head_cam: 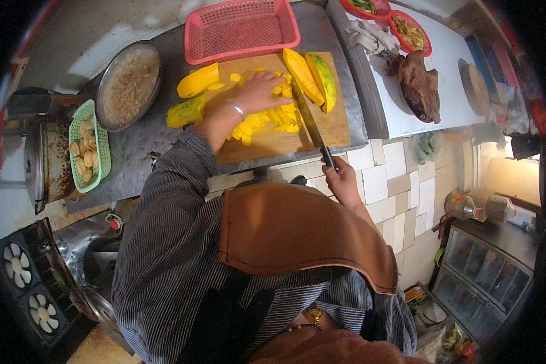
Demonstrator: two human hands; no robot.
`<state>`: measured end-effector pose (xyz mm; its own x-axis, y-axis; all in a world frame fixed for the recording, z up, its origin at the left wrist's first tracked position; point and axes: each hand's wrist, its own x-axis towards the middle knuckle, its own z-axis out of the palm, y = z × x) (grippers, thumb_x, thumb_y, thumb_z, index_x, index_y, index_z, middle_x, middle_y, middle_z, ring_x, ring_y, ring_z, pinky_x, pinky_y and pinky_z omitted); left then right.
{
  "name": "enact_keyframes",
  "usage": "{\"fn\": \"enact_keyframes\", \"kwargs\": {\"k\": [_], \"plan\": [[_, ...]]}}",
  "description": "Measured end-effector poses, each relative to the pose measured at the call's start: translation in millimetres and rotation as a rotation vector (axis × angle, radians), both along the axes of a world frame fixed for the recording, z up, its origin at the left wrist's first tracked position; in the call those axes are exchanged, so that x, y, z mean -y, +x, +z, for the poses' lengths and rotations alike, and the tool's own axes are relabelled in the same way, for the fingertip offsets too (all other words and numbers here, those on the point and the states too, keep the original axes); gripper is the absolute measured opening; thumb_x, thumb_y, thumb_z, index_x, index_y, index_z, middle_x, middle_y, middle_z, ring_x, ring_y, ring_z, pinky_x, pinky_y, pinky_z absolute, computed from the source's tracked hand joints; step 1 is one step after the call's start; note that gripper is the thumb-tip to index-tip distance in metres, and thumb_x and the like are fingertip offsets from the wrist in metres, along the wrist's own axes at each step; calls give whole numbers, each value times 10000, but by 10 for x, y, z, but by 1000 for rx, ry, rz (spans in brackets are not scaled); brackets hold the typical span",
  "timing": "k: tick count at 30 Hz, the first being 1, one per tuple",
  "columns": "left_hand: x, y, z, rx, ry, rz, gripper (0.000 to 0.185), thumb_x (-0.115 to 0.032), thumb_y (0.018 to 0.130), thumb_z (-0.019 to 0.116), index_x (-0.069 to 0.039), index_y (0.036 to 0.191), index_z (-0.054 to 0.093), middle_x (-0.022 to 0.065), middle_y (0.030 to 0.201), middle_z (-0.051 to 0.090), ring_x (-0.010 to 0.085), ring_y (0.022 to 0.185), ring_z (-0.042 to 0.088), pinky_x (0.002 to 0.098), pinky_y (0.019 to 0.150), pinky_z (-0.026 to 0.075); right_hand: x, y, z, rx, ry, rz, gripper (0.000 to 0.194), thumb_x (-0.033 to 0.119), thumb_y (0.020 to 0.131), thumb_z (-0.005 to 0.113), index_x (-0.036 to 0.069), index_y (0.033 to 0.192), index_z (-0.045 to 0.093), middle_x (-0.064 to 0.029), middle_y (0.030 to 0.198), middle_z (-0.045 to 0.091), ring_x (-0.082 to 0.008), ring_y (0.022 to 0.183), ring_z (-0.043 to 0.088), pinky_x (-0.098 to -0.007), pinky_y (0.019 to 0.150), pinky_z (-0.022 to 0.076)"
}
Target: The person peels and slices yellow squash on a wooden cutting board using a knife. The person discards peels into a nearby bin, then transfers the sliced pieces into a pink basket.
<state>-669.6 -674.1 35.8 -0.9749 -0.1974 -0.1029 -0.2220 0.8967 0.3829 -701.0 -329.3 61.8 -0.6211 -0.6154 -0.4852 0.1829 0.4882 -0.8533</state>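
Observation:
My left hand [257,93], a silver bangle at its wrist, lies spread over cut yellow squash pieces [273,119] on a wooden cutting board [339,129]. In my right hand [343,179] is the black handle of a long kitchen knife [310,120]. The blade lies along the right side of the cut pieces, its tip near my left fingers. Two long squash wedges [302,75] rest right of the blade, one with green-mottled rind. At the board's left edge are two more squash chunks [198,81]. What lies beneath my left palm is hidden.
A pink plastic basket [241,51] stands behind the board. To the left are a metal bowl of soaking pieces [129,86] and a green basket [104,154] of brown tubers. Dark cooked meat [421,88] lies on the white counter [455,109] at right, near red baskets [425,43].

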Motion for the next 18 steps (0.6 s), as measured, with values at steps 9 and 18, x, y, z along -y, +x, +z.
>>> {"fn": "enact_keyframes", "kwargs": {"k": [9,18], "plan": [[-433,1036,-91,-355,-149,302,991,-509,728,805,-64,1498,368,200,1507,366,425,1436,256,569,1172,177,-425,-10,-30,-273,55,6,261,148,919,641,-40,1100,639,-30,779,603,-103,670,517,-274,586,436],[-696,991,-353,-300,-227,424,1002,-627,712,741,-135,1508,383,179,1518,331,453,1457,178,666,1143,131,-434,61,-187,161,-92,-23,210,147,955,601,19,1119,629,45,671,503,-41,552,404,-237,479,310]]}}
